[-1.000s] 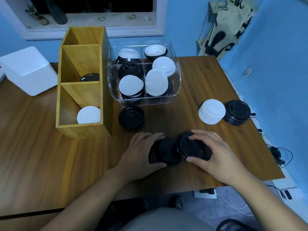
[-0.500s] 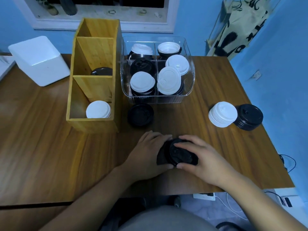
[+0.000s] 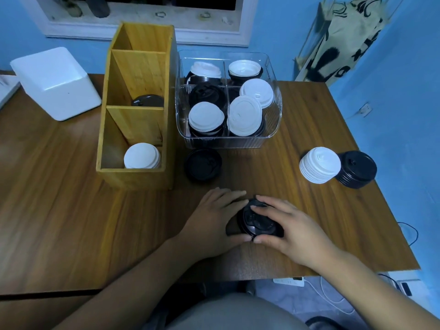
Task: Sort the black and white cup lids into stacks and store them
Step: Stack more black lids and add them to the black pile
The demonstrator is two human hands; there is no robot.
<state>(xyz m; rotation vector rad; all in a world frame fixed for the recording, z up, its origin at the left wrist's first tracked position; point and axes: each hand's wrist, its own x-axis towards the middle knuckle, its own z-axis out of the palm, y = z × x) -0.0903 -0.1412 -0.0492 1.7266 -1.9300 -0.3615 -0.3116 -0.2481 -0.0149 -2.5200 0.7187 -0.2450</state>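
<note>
Nearest us, our left hand and right hand close from both sides on one small pile of black lids at the front of the bench. A second ago two black lids lay overlapping side by side, one under each hand; we have slid them together into a single pile. Our left fingers curl round its left rim, and our right fingers lie over the top with the thumb at the near edge. Whether the lids are fully nested we cannot tell, since our fingers hide the rim.

Farther off, a single black lid lies just in front of the clear bin, likely the next to join. To the right, well apart, a white stack and a black stack stand touching. The wooden organiser holds white lids in its nearest compartment. The bin is full of mixed lids, so we judge most of the sorting remains.
</note>
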